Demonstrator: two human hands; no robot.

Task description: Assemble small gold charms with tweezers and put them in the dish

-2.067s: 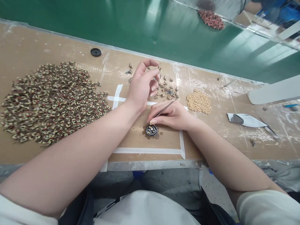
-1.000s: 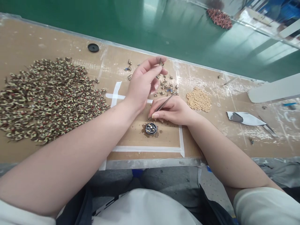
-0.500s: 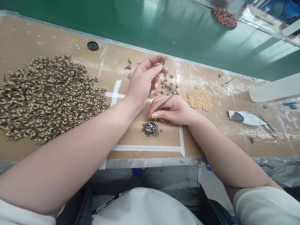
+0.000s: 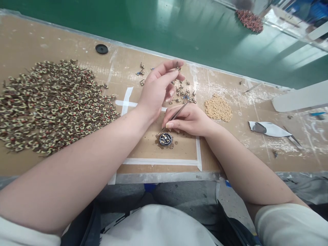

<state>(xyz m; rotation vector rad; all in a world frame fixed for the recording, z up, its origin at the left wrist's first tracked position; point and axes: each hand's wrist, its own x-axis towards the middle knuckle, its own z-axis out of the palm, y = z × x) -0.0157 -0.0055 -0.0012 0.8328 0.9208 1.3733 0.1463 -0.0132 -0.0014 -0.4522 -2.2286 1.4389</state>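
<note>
Pinched in my right hand [image 4: 188, 119] is a pair of thin metal tweezers [image 4: 178, 112]. Their tip points down beside a small round black dish [image 4: 165, 139] with pale round bits and a glossy liquid in it; whether they touch it I cannot tell. My left hand [image 4: 161, 82] is raised above and left of the right one, thumb and forefinger closed on a small metallic part with a thin stem [image 4: 178, 68]. Behind and below its fingers lie several similar small metallic parts [image 4: 183, 92], some with blue bits. Wet spots surround the dish on the brown board.
A wide heap of small brown-and-cream parts [image 4: 53, 106] covers the left. Tiny tan beads [image 4: 218, 108] lie in a pile to the right. Further right is a white wrapped packet [image 4: 270, 129] with a tweezer-like tool. A black round lid [image 4: 101, 49] sits at the back left.
My right hand has shifted the tweezers very slightly, their tip a little more to the left. My left hand has hardly moved and keeps its pinch.
</note>
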